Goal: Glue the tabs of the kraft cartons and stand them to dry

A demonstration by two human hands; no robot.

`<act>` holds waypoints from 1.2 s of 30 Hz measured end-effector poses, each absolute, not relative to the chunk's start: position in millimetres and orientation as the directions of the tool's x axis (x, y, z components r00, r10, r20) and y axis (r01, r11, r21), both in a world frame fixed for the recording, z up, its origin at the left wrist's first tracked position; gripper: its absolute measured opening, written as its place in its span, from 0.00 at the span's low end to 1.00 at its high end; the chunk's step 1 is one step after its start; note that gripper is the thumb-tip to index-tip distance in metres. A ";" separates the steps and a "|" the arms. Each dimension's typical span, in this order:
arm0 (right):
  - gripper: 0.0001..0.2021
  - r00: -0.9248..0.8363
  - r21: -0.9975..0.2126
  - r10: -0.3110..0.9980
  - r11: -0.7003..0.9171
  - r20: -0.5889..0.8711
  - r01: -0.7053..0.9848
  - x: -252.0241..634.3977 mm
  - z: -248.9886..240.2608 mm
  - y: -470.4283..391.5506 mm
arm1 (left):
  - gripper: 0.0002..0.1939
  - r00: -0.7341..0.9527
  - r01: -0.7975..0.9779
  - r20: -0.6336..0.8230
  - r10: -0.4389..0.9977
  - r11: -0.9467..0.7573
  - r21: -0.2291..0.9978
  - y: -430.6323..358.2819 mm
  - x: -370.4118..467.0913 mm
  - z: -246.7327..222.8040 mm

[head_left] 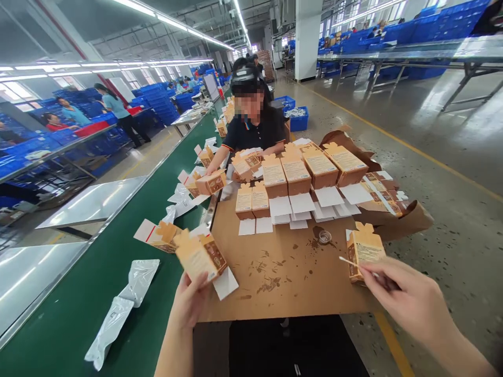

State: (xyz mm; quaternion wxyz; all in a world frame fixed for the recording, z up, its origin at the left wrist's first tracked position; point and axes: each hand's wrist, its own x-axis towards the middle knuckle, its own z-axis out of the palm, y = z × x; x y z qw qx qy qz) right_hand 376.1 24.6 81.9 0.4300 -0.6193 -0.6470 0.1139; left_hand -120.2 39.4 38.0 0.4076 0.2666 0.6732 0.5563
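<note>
Clock directions run from the middle of the brown board (291,298), twelve pointing away from the wearer. Its flat surface carries dark, wet-looking spots and streaks, with a small clear cup (325,237) at one o'clock. Rows of tan and brown boxes (304,173) stand around twelve o'clock, white flaps spread toward the wearer. At two o'clock, crumpled brown paper (412,222) lies around more printed cartons (387,193).

The left hand (192,301) is at about eight o'clock, thumb and fingers closed on the held box (198,256), which is tilted with a white flap hanging out. The right hand (408,298), at about four o'clock, has its fingertips together on a thin swab (348,261). The swab's white tip points left, in front of the right-hand box (367,246) at three o'clock; whether the fingers also touch that box cannot be told.

A green belt (153,298) runs diagonally along the left side, bearing silvery pouches (126,298) at eight o'clock and open boxes farther up. At eleven o'clock, a person (253,125) in a dark shirt reaches to a box. Beyond are blue bins (298,119), a white pillar (308,39) near twelve, a yellow floor line (393,137) toward two, and strip lights (188,34) overhead.
</note>
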 end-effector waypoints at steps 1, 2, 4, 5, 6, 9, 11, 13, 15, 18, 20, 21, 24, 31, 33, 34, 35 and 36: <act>0.18 0.015 -0.633 0.926 0.246 0.378 0.734 377.3 88.4 39.4 | 0.46 -0.499 -0.164 -0.289 0.817 0.238 0.957 23.6 -115.8 33.6; 0.18 -0.063 -0.589 0.943 0.256 0.327 0.766 376.9 94.8 54.8 | 0.47 -0.469 -0.188 -0.309 0.827 0.248 0.950 12.6 -109.2 30.5; 0.17 -0.172 -0.501 0.960 0.262 0.219 0.825 372.0 103.9 84.5 | 0.47 -0.396 -0.181 -0.320 0.860 0.269 0.946 5.3 -90.3 28.2; 0.16 -0.203 -0.465 0.967 0.254 0.157 0.848 368.3 106.0 97.1 | 0.47 -0.359 -0.171 -0.314 0.879 0.268 0.948 7.8 -79.1 28.4; 0.16 -0.221 -0.432 0.970 0.241 0.098 0.869 364.2 106.5 107.5 | 0.47 -0.321 -0.162 -0.305 0.896 0.265 0.950 13.1 -67.8 28.7; 0.17 -0.238 -0.337 0.970 0.210 -0.046 0.918 353.9 101.8 126.0 | 0.49 -0.282 -0.148 -0.276 0.919 0.243 0.959 34.8 -39.6 27.0; 0.18 -0.246 -0.282 0.965 0.212 -0.093 0.936 351.2 97.3 130.7 | 0.52 -0.282 -0.150 -0.275 0.919 0.241 0.959 45.3 -29.4 22.8; 0.17 -0.260 -0.251 0.960 0.228 -0.101 0.941 351.9 93.6 133.0 | 0.54 -0.282 -0.156 -0.281 0.917 0.245 0.957 49.2 -25.3 18.3; 0.17 -0.275 -0.245 0.958 0.249 -0.079 0.937 354.4 90.7 134.9 | 0.55 -0.276 -0.158 -0.284 0.918 0.248 0.956 48.4 -24.4 16.3; 0.17 -0.300 -0.240 0.952 0.279 -0.057 0.930 356.6 87.1 139.0 | 0.55 -0.282 -0.142 -0.268 0.921 0.236 0.961 44.7 -23.1 20.7; 0.17 -0.321 -0.225 0.944 0.299 -0.071 0.927 355.1 85.1 143.0 | 0.52 -0.262 -0.125 -0.261 0.929 0.236 0.964 43.4 -21.8 27.1; 0.17 -0.330 -0.219 0.941 0.307 -0.077 0.926 353.7 84.4 145.2 | 0.50 -0.243 -0.117 -0.265 0.933 0.242 0.963 43.2 -21.4 30.3; 0.18 -0.336 -0.216 0.939 0.313 -0.076 0.925 351.5 85.1 151.1 | 0.49 -0.210 -0.119 -0.285 0.935 0.265 0.957 43.6 -22.6 36.3; 0.16 -0.262 -0.311 0.958 0.286 0.117 0.906 366.7 97.0 114.4 | 0.48 -0.228 -0.143 -0.305 0.925 0.278 0.950 44.3 -24.6 28.9; 0.14 -0.240 -0.455 0.944 0.320 0.226 0.831 353.1 89.0 85.4 | 0.46 -0.241 -0.139 -0.304 0.922 0.277 0.951 44.4 -20.9 30.0; 0.14 -0.231 -0.533 0.934 0.347 0.273 0.771 340.1 81.6 69.9 | 0.46 -0.251 -0.134 -0.297 0.921 0.271 0.953 44.4 -18.7 31.5; 0.13 -0.229 -0.610 0.926 0.372 0.302 0.700 323.7 72.3 54.8 | 0.46 -0.260 -0.126 -0.289 0.921 0.264 0.956 44.3 -16.7 33.3; 0.13 -0.222 -0.671 0.920 0.388 0.323 0.632 304.8 61.8 40.8 | 0.46 -0.266 -0.114 -0.285 0.921 0.263 0.958 44.0 -15.0 35.4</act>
